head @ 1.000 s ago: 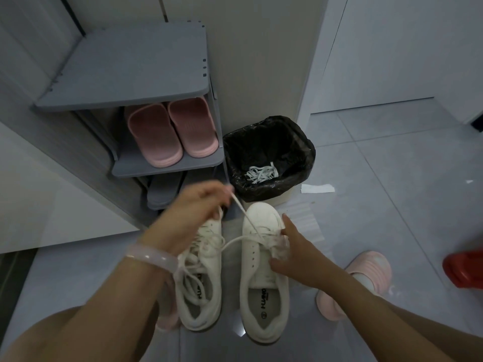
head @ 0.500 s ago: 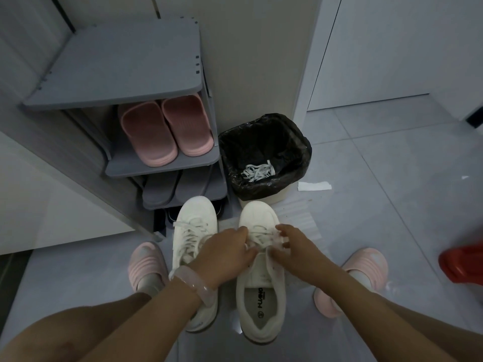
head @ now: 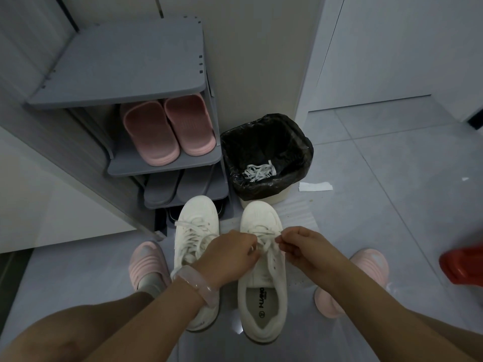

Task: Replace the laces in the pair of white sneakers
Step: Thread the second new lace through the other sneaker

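Right sneaker (head: 262, 304) (insole reads "HUANQ"), both hands pinching lace (head: 264, 242)

Left hand (head: 230, 257) covering part of the left sneaker (head: 196, 231) and its lacing. Lace (head: 264, 242) ends lost inside both hands; right hand (head: 300, 246) fingertips curled out of sight. Red object (head: 462, 265) cut off by the right edge, unidentifiable. Dark item (head: 172, 214) under the bottom rack shelf (head: 188, 189) mostly hidden. Insole print (head: 261, 296) only partly legible.
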